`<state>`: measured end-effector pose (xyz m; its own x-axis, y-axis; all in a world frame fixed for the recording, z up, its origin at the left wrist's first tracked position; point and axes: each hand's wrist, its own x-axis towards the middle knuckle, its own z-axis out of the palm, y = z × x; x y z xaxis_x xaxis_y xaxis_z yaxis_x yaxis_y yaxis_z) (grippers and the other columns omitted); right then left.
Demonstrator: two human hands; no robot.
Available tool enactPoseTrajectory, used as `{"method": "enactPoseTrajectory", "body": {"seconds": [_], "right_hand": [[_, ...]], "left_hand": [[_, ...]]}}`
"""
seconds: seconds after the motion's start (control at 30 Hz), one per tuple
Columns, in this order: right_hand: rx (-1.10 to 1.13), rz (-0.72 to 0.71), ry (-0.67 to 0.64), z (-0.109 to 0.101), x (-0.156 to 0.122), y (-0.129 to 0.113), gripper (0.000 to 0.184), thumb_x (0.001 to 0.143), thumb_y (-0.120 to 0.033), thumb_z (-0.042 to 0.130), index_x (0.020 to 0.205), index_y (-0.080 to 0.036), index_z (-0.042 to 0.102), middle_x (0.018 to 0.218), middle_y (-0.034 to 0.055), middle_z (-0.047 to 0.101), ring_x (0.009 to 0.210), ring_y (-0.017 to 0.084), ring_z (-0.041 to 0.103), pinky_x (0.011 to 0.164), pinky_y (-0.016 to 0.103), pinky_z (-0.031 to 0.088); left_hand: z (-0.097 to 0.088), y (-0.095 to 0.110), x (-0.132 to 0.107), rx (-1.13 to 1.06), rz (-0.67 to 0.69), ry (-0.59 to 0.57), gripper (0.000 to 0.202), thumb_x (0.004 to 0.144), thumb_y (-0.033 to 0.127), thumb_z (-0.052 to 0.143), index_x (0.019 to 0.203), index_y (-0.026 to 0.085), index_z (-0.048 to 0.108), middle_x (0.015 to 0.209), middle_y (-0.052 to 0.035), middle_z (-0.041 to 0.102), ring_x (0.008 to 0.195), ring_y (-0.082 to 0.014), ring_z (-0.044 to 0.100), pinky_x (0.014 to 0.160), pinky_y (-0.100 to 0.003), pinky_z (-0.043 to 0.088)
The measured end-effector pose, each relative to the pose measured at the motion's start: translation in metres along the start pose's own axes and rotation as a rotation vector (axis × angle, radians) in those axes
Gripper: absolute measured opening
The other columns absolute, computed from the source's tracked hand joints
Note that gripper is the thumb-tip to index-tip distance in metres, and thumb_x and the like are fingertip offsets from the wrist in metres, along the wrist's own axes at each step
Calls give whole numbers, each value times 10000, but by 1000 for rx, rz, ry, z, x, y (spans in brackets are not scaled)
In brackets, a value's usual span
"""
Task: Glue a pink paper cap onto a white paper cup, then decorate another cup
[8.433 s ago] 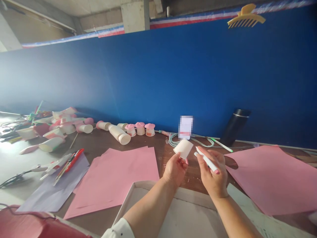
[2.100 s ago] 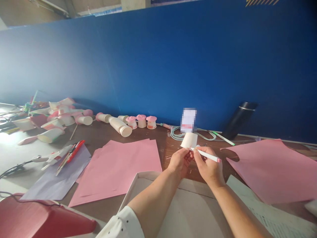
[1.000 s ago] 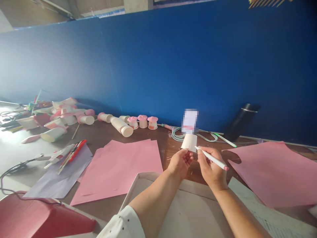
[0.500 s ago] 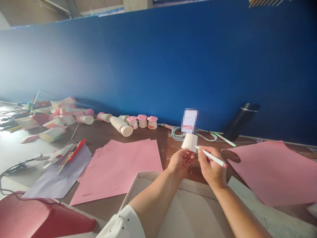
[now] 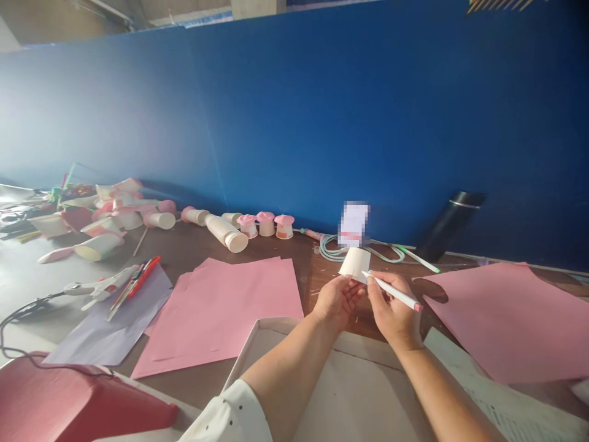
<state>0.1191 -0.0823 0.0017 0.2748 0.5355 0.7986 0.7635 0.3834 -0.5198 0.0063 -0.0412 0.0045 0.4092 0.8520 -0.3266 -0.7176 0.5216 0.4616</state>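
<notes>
One white paper cup [image 5: 355, 263], wide end down, held over the counter [image 5: 304, 258]; I take my clock from it, the blue partition [image 5: 285, 123] at twelve. One left hand [image 5: 337, 301], seven o'clock: grip pinching the cup's lower edge. One right hand [image 5: 394, 313], four o'clock: grip closed round one white marker [image 5: 396, 293], tip beside the cup's wall, contact unclear. Three pink-topped cups [image 5: 265, 227], ten o'clock. One green-tipped pen [image 5: 419, 259], three o'clock. One black flask [image 5: 451, 225], two o'clock.

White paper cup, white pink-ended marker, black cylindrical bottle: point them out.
White paper cup [image 5: 354, 262], head view, side wall.
White pink-ended marker [image 5: 396, 293], head view, barrel.
Black cylindrical bottle [image 5: 450, 227], head view, mid-body.
</notes>
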Motion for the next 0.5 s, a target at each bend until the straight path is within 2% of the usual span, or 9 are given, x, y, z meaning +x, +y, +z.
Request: {"method": "enactPoseTrajectory", "body": {"seconds": [0.17,0.37,0.5], "right_hand": [[-23,-16,-5,1,-1,1,199,946,-378,634,964,-183,668,866,85,744,701,175,701,644,280,570],[-48,-20,-12,1,-1,1,211,949,-392,624,951,-185,668,843,78,741,667,170,689,630,282,564],[-56,-11,-18,1,-1,2,222,947,-401,623,941,-185,669,844,81,746,656,170,689,615,279,563]], "left_hand": [[1,-1,-1,23,-2,-1,131,899,113,596,820,107,700,784,-84,696,763,-142,684,782,-245,547],[-1,-4,-1,79,12,-19,136,903,151,597,822,117,701,862,-97,704,862,-168,689,919,-303,514],[0,-4,0,99,14,-7,101,873,159,639,795,134,698,847,-81,702,871,-165,684,928,-286,493]]}}
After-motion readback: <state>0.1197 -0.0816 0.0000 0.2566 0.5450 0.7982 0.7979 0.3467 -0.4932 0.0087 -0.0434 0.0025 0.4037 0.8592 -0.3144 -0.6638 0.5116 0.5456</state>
